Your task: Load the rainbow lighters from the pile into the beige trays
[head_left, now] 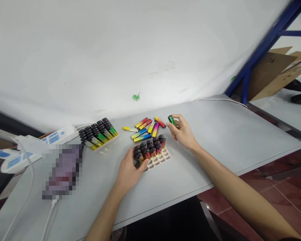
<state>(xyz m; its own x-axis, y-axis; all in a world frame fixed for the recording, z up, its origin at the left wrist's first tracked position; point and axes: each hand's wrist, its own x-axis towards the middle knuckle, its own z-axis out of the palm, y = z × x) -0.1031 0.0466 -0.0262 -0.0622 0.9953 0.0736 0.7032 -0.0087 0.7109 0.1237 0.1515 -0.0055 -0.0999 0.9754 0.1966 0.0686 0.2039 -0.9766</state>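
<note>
My left hand (130, 168) is curled around the left end of a pale slotted tray (163, 157), its thumb against the front lighters. Several black-topped lighters (153, 152) stand upright there, with bare slots along the front and right side. Farther right, my right hand (182, 132) pinches a shiny green lighter (171, 119) above the table, tilted, between thumb and fingers. Behind the tray lies a loose pile of lighters (140, 133) in yellow, red, blue and pink. Part of my left fingers is hidden behind the lighters.
Another tray packed with black-topped lighters (97, 134) stands on the left. Beside it are a white power strip (62, 134) and a blurred-out object (64, 170) with a white cable (50, 214). Cardboard boxes (273, 70) and a blue metal frame (245, 80) are on the right.
</note>
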